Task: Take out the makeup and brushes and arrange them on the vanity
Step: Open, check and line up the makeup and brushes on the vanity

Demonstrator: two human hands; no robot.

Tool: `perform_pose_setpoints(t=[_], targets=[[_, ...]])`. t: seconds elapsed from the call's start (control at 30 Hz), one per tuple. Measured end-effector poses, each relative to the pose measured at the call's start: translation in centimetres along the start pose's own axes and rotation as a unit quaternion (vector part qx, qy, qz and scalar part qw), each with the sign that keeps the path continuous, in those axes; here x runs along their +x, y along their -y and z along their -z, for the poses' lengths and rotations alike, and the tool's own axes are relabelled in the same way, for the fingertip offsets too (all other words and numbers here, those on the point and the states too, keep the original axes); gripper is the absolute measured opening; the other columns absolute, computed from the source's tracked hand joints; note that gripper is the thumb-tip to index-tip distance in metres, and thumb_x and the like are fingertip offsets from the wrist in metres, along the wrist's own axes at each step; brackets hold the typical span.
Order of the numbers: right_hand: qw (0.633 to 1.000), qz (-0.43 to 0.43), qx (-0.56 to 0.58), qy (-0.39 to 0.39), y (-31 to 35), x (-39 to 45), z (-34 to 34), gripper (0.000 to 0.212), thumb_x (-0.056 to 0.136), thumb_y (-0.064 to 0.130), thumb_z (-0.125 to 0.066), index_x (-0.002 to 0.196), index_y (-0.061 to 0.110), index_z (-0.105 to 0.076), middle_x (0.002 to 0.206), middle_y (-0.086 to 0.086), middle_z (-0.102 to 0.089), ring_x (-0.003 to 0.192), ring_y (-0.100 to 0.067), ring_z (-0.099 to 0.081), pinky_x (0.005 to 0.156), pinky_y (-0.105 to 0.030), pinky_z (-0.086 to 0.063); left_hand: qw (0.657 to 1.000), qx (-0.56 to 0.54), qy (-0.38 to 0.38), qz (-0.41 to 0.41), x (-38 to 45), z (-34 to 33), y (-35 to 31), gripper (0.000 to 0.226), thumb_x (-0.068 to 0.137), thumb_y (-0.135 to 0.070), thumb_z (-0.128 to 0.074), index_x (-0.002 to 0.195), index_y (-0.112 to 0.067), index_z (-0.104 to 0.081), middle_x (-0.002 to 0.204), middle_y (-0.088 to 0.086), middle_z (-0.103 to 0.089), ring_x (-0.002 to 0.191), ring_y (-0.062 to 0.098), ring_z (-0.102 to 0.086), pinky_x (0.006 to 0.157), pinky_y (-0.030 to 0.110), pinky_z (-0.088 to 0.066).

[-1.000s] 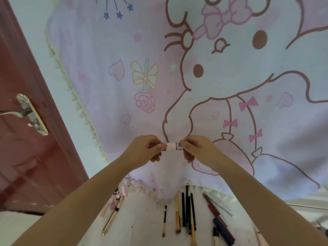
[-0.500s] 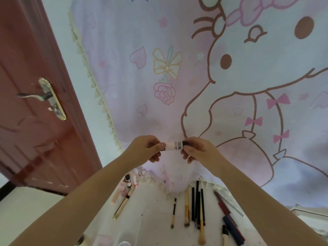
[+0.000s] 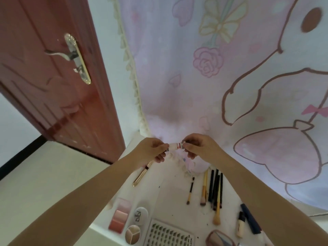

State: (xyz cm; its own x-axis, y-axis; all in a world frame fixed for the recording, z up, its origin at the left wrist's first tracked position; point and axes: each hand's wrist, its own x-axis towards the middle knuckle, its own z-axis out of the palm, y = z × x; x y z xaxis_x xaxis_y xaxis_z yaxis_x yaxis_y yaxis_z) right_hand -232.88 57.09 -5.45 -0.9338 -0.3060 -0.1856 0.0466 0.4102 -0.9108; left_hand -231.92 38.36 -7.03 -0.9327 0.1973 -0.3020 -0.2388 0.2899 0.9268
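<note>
Blush palette (image 3: 119, 217) at 7 o'clock on counter (image 3: 166, 197): three pink pans in one case. Round compact (image 3: 132, 234) beside it: three wedge shades. Small white tube (image 3: 174, 146) held above counter, level, between both hands. Left hand (image 3: 152, 151) fingers pinch its left end; right hand (image 3: 198, 146) fingers pinch right end. Brushes (image 3: 212, 190) lie at 5 o'clock.

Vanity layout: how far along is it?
Mostly laid out. Done: a row of brushes, a gold pen-like stick, a pink blush palette, a round compact and a lash tray lie on the vanity top. In hand: the left hand and right hand pinch the two ends of a small white tube above it. Left: setting that tube down; whether more remains unpacked isn't visible.
</note>
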Motion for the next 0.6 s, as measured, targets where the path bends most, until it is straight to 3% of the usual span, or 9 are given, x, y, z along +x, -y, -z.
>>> perform_pose_setpoints(t=[0.17,0.3,0.43,0.5,0.6], targets=[[0.998,-0.041,-0.029,0.038,-3.0,2.6,-2.8,0.014,0.085,0.012,-0.059,0.078,0.024,-0.060,0.064,0.004,-0.061,0.051,-0.003,-0.059,0.057,-0.016,-0.050,0.995,-0.041,-0.015,0.090,1.0,-0.1,4.1,0.020,0.091,-0.012,-0.053,0.072,-0.006,-0.059,0.064,0.006,-0.056,0.039,-0.001,-0.055,0.046,0.011,-0.049],[0.993,-0.083,-0.056,0.060,-6.7,4.1,-5.4,0.008,0.085,0.010,-0.059,0.084,0.018,-0.062,0.064,0.002,-0.062,0.053,-0.004,-0.059,0.059,-0.016,-0.052,0.983,-0.058,-0.006,0.175,1.9,-0.5,7.6,0.017,0.092,-0.003,-0.047,0.104,0.005,-0.056,0.070,0.006,-0.055,0.039,0.001,-0.057,0.049,0.012,-0.050],[0.990,-0.136,-0.021,0.020,-10.0,5.1,-7.2,0.013,0.083,0.003,-0.060,0.095,0.003,-0.064,0.065,0.000,-0.062,0.052,-0.006,-0.061,0.062,-0.021,-0.055,0.972,-0.020,-0.009,0.233,3.2,-1.3,10.0,0.033,0.092,-0.004,-0.044,0.123,0.006,-0.045,0.093,0.012,-0.054,0.061,0.010,-0.058,0.061,0.019,-0.051],[0.987,-0.160,0.002,-0.007,-11.1,5.4,-7.7,0.014,0.083,0.001,-0.060,0.097,0.001,-0.063,0.066,0.000,-0.062,0.049,-0.003,-0.061,0.059,-0.017,-0.055,0.974,0.039,-0.024,0.223,3.6,-1.4,10.9,0.038,0.092,-0.009,-0.044,0.129,0.001,-0.041,0.093,0.009,-0.054,0.068,0.014,-0.055,0.065,0.023,-0.049],[0.984,-0.167,-0.017,-0.051,-11.7,6.0,-7.8,0.009,0.083,0.004,-0.060,0.090,0.008,-0.063,0.067,-0.001,-0.061,0.056,-0.012,-0.060,0.064,-0.023,-0.053,0.955,0.256,0.008,0.149,3.3,-1.3,12.4,0.033,0.094,-0.018,-0.039,0.123,-0.003,-0.046,0.105,0.011,-0.060,0.094,0.022,-0.057,0.080,0.028,-0.045]])
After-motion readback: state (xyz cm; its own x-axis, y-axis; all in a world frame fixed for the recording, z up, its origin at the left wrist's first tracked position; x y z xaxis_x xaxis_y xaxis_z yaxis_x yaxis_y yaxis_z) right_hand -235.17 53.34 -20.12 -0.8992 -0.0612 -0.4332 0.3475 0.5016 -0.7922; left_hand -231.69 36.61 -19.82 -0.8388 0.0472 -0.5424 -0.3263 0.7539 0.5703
